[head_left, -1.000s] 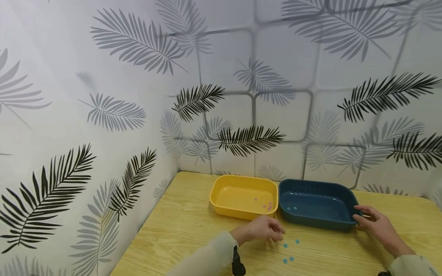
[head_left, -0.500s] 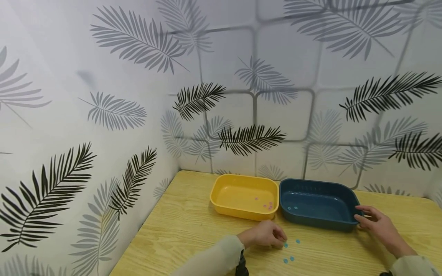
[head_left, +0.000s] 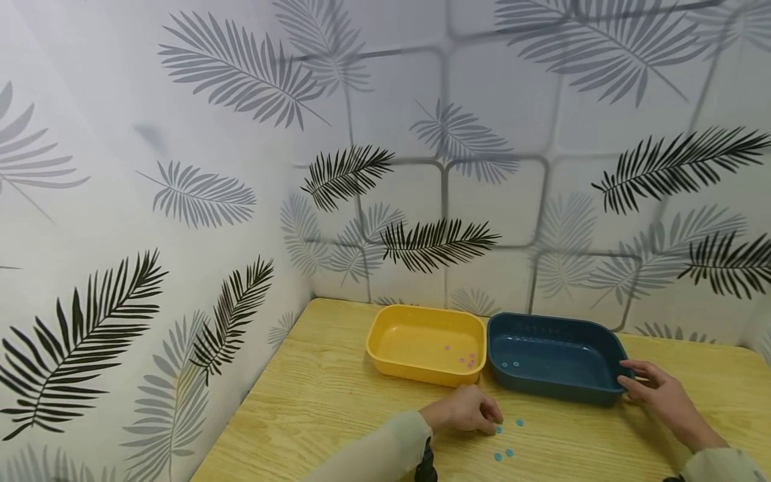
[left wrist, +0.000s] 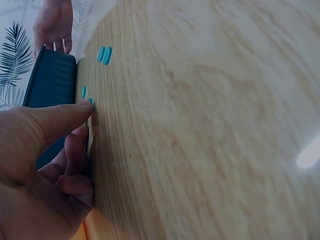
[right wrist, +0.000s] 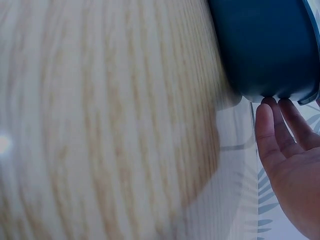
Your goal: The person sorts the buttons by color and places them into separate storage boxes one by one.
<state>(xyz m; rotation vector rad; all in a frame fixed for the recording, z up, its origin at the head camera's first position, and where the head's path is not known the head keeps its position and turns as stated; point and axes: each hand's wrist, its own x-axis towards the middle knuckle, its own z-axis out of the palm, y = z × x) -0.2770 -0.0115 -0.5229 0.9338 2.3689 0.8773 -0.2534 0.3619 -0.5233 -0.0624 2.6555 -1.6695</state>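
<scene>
In the head view my left hand (head_left: 466, 410) is low over the wooden table, its thumb and fingertips right at a small blue button (head_left: 498, 429). The left wrist view has the thumb tip against that button (left wrist: 91, 102), other fingers curled beneath; I cannot tell whether it is pinched. More blue buttons (head_left: 509, 452) lie close by on the wood. My right hand (head_left: 662, 399) touches the right end of the dark blue tray (head_left: 560, 391) with extended fingers (right wrist: 270, 125). Two blue buttons (head_left: 516, 364) rest inside this tray, near its left end.
A yellow tray (head_left: 415, 370) stands directly left of the blue one, with several pink buttons (head_left: 472, 355) toward its right side. The table (head_left: 313, 375) runs back to a leaf-patterned wall (head_left: 482, 201). A second wall (head_left: 150, 268) borders its left side.
My left hand has come down and slightly right, bringing its fingertips to the nearest blue button. My right hand has stayed at the tray's end.
</scene>
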